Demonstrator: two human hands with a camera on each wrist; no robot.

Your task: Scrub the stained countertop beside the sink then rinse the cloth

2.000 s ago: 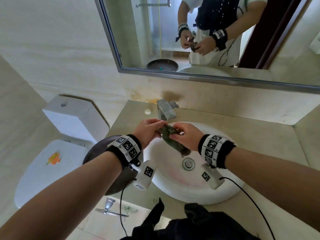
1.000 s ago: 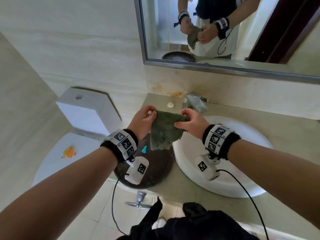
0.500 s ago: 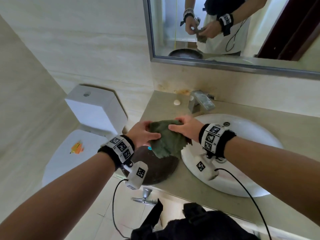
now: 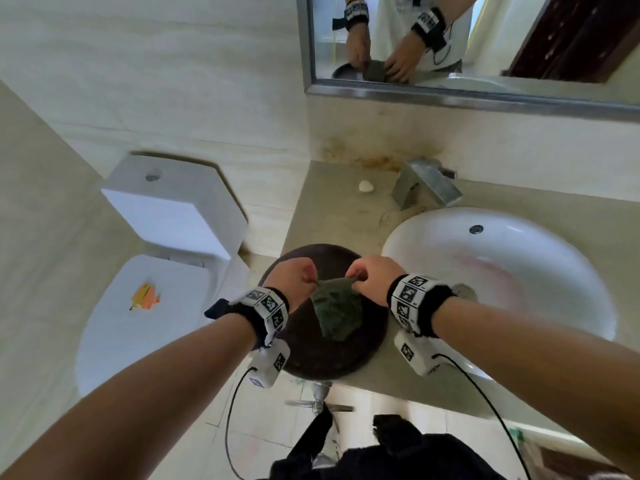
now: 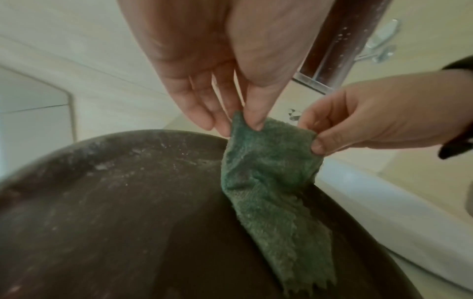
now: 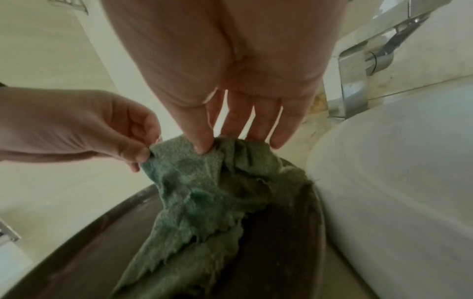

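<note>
Both the left hand and right hand are pinching the green cloth's top edge, dangling it over the dark basin left of the sink; likely spreading it out after rinsing, draping next.

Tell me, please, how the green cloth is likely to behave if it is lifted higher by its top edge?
Probably floppy: the green cloth sags between the left hand and right hand pinching it. Likely light, since fingertips suffice. Its ragged lower edge may shed or snag.

The cloth is green, nappy terry with frayed edges, the basin dark and matt, the sink glossy white, the tap brushed metal.
</note>
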